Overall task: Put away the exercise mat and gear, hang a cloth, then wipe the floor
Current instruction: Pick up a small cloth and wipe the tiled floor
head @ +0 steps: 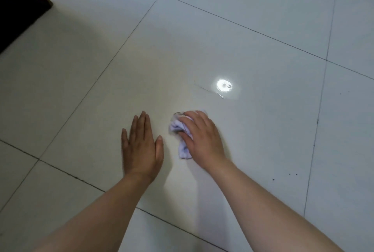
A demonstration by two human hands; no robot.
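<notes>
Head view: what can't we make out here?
- cloth: mostly under the right hand; its full extent is hidden.
- Dark object, top left: cut off by the frame edge, unidentifiable.
- Floor under the light glare: washed out, wet or dry unclear.
- Specks, right: too small to identify.
- left hand: palm contact hidden.

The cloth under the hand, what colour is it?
White, maybe faintly bluish: the small crumpled cloth under the right hand, shown in the head view.

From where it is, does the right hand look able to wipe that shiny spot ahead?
Probably yes. The right hand, pressing the cloth, sits just short of the shiny spot, with only bare floor between them.
</notes>
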